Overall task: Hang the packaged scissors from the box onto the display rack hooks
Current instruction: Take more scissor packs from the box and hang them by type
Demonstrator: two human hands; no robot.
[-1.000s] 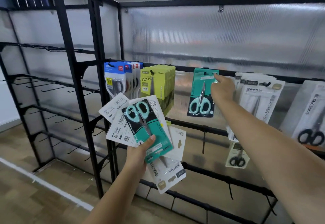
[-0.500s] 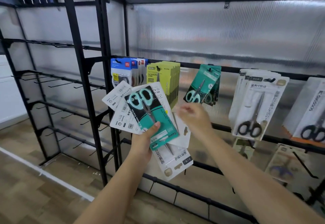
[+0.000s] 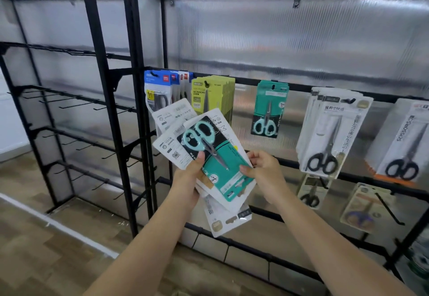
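Up front of the rack (image 3: 325, 86), my left hand (image 3: 189, 177) grips the fanned packs while my right hand (image 3: 262, 170) pinches the teal scissors card (image 3: 222, 168) by its edge — light, stiff, slick, best held near the hang hole.

We see a teal scissors pack (image 3: 218, 156) upside down, on top of a fan of white packs (image 3: 171, 119). Another teal pack (image 3: 269, 107) hangs straight on the black rack (image 3: 299, 85).
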